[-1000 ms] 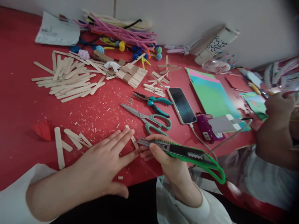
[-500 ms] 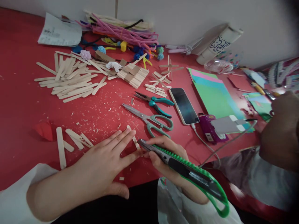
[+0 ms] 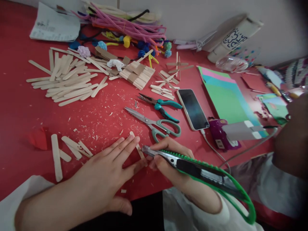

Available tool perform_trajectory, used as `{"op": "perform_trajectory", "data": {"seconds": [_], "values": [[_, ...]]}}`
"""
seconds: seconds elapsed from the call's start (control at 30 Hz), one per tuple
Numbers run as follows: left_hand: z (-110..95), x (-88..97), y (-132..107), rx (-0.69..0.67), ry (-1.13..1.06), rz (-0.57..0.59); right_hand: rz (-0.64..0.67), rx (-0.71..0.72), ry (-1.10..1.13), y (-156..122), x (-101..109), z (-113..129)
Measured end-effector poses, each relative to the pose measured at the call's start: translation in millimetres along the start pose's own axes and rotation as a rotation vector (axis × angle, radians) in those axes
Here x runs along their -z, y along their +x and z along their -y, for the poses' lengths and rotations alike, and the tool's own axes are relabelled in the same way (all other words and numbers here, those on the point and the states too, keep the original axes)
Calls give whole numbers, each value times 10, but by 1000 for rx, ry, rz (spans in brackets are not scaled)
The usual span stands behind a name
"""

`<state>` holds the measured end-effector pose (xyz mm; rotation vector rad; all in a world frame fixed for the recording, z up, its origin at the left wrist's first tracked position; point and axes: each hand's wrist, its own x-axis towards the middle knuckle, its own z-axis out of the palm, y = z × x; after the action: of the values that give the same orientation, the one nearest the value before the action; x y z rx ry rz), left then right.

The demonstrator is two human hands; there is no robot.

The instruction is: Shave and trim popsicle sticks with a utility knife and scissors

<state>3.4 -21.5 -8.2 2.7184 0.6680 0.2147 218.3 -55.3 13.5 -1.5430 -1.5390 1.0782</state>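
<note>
My left hand (image 3: 109, 168) lies flat on the red table (image 3: 19, 109), fingers stretched out and pressing on a wooden craft stick (image 3: 137, 147) near the front edge. My right hand (image 3: 169, 160) is closed around a green utility knife (image 3: 199, 170), whose blade tip rests against the stick just beside my left index finger. Small wood shavings lie scattered around the stick.
Teal-handled scissors (image 3: 156, 124) and pliers (image 3: 160, 105) lie just beyond my hands, with a phone (image 3: 192, 109) and coloured paper (image 3: 225, 96) to the right. A heap of craft sticks (image 3: 64, 81) and pipe cleaners (image 3: 130, 29) sit farther back. Cut stick pieces (image 3: 64, 150) lie left. Another person's arm (image 3: 288, 144) is at the right.
My right hand has turned the knife so its handle swings down toward me, and the blade tip stays at the stick. My left hand has stayed flat on the stick.
</note>
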Motion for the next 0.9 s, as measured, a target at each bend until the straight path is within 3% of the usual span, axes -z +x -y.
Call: {"op": "perform_trajectory", "data": {"seconds": [0.17, 0.27, 0.53, 0.9], "values": [[0, 60, 0, -17, -10, 17, -266, -45, -56, -150, -244, 28], [-4, 77, 6, -13, 3, 14, -339, -71, -35, -187, -311, 23], [-11, 46, 26, -16, 51, -18, -216, -212, 363, -110, -229, -25], [-12, 67, 26, -24, 80, -14, -203, -189, 405, -100, -235, -43]]}}
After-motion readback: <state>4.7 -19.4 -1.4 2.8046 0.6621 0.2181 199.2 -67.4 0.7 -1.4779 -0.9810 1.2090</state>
